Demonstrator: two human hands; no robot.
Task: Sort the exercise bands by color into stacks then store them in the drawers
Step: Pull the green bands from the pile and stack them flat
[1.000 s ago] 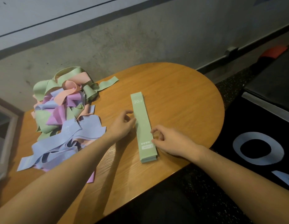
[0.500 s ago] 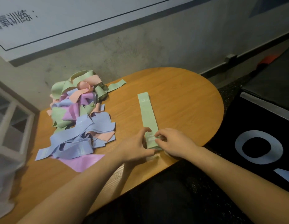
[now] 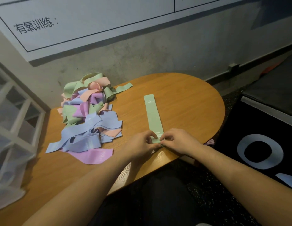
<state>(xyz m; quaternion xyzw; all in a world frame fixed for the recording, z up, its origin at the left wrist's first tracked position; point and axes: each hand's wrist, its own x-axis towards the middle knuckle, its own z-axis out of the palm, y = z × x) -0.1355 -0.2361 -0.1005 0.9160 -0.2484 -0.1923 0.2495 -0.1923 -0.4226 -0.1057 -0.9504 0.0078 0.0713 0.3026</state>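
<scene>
Both hands have slid down to the near end of the green stack (image 3: 154, 118). A sec ago the left hand (image 3: 140, 144) was up by the middle of it and the right hand (image 3: 178, 141) was by its side. Now they meet at the bottom end, right by the table (image 3: 191, 103) edge. The left fingers (image 3: 152, 135) and right fingers (image 3: 165, 136) are curled in tight and pinch that end of the green bands. The stack lies flat and straight, same spot as before.

My guess: the person is lining up the ends so the green stack is neat. The big mixed pile (image 3: 88, 115) of blue, pink, purple & green bands sits to the left, not sorted yet. The drawers (image 3: 16, 115) stand at the far left. So lots of sorting is left, and nothing is put away yet.
</scene>
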